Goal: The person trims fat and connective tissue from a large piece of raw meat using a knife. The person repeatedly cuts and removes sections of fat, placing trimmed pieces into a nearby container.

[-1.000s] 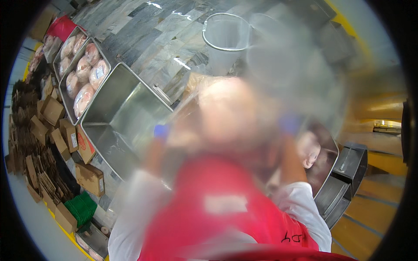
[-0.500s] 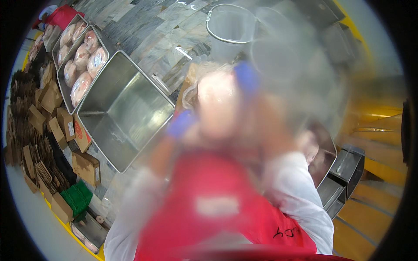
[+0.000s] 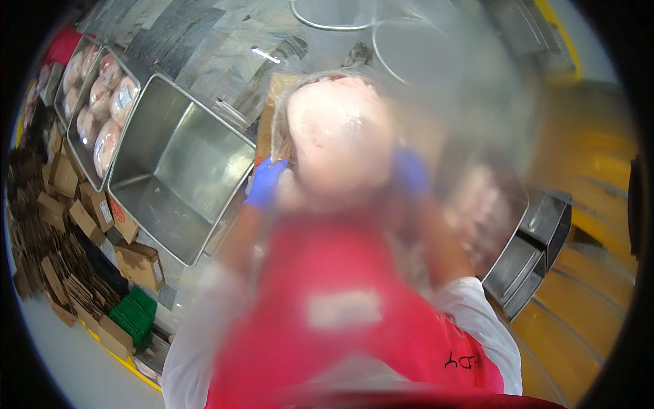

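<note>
- Grey marble-look floor (image 3: 211,41) spreads beyond us, with a steel tub (image 3: 178,180) on our left and a tray (image 3: 97,174) of wrapped pieces (image 3: 107,148) past its far left edge
- We have the large pale meat piece (image 3: 337,133) in a clear bag (image 3: 278,136) between our hands, just beyond the right-hand corner of the steel tub; whether anything bears its weight from below, we cannot tell
- Our left hand (image 3: 266,184), gloved in blue, has its fingers drawn narrow on the bag's near left edge, so thin film could slip or tear there if it takes the load alone
- Our right hand (image 3: 411,172) is at the piece's near right side, but haze hides its fingers and we cannot tell how they hold; a weak grip there could let the piece roll rightward
- Smooth, rounded and shiny, the meat probably slides easily inside loose film, which could shift its weight suddenly
- Our left hand is close to the steel tub's right edge, so a swing that way could knock knuckles or snag the bag on the rim
- Brown cardboard (image 3: 268,117) shows along the bag's left side and could catch the film if we drag it
</note>
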`<action>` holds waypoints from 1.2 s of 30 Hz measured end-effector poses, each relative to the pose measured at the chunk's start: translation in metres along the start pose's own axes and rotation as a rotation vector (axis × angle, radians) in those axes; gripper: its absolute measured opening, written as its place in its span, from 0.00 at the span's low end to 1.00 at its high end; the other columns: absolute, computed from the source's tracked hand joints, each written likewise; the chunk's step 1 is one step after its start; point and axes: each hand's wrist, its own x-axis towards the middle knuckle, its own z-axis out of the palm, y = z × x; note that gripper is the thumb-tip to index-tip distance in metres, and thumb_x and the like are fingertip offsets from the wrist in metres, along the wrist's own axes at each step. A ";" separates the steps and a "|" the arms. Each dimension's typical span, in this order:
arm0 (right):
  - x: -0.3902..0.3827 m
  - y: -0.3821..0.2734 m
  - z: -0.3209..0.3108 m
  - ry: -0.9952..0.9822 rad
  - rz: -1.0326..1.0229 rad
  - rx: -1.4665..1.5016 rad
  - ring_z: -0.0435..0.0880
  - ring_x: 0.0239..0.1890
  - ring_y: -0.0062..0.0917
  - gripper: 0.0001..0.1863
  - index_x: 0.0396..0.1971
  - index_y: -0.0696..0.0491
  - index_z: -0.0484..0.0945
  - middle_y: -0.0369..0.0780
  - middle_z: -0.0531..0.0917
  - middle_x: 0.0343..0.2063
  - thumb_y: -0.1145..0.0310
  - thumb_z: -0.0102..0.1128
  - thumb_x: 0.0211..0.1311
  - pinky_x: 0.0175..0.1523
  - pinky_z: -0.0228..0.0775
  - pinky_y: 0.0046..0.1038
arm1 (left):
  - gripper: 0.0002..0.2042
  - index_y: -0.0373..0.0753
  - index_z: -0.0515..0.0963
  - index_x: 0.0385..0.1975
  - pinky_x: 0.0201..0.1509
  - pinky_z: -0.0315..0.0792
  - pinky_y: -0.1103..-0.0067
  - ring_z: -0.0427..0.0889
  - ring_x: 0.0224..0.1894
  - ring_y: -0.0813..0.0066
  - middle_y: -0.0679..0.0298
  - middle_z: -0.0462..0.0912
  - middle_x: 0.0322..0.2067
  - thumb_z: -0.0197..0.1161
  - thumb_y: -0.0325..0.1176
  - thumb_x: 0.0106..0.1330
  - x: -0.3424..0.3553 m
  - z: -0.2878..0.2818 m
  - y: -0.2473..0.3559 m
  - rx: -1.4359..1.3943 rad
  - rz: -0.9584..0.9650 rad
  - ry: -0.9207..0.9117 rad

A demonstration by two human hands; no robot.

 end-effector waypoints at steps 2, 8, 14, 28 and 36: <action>0.011 0.013 -0.004 0.033 0.021 -0.107 0.85 0.52 0.30 0.30 0.62 0.64 0.80 0.48 0.87 0.54 0.56 0.66 0.70 0.58 0.76 0.31 | 0.20 0.38 0.76 0.65 0.52 0.83 0.69 0.88 0.49 0.67 0.61 0.87 0.51 0.63 0.34 0.75 -0.003 0.021 0.012 -0.090 -0.029 -0.054; 0.016 0.005 0.020 0.126 0.019 -0.369 0.89 0.44 0.46 0.21 0.42 0.62 0.88 0.58 0.88 0.40 0.58 0.58 0.68 0.53 0.79 0.38 | 0.26 0.38 0.70 0.71 0.59 0.82 0.67 0.85 0.57 0.64 0.59 0.84 0.59 0.64 0.40 0.78 -0.002 0.017 0.026 -0.249 -0.276 -0.201; -0.009 0.055 0.001 -0.167 0.038 0.029 0.88 0.37 0.36 0.16 0.44 0.54 0.85 0.43 0.88 0.36 0.56 0.62 0.71 0.46 0.82 0.42 | 0.21 0.37 0.77 0.64 0.51 0.83 0.68 0.87 0.50 0.66 0.60 0.86 0.53 0.66 0.39 0.76 0.012 -0.016 -0.011 -0.016 -0.248 -0.166; -0.035 0.054 0.014 0.256 -0.333 -0.562 0.79 0.27 0.31 0.07 0.28 0.55 0.76 0.39 0.80 0.23 0.70 0.66 0.55 0.38 0.75 0.40 | 0.13 0.37 0.82 0.53 0.41 0.83 0.70 0.87 0.35 0.68 0.61 0.87 0.38 0.65 0.34 0.74 -0.001 -0.009 0.003 -0.026 -0.024 0.168; 0.013 0.049 0.023 0.313 -0.155 -0.029 0.80 0.40 0.27 0.14 0.40 0.59 0.81 0.41 0.84 0.38 0.65 0.69 0.61 0.50 0.75 0.33 | 0.18 0.38 0.77 0.60 0.48 0.85 0.64 0.88 0.44 0.62 0.58 0.87 0.46 0.59 0.43 0.79 0.050 -0.013 -0.015 -0.344 -0.096 0.052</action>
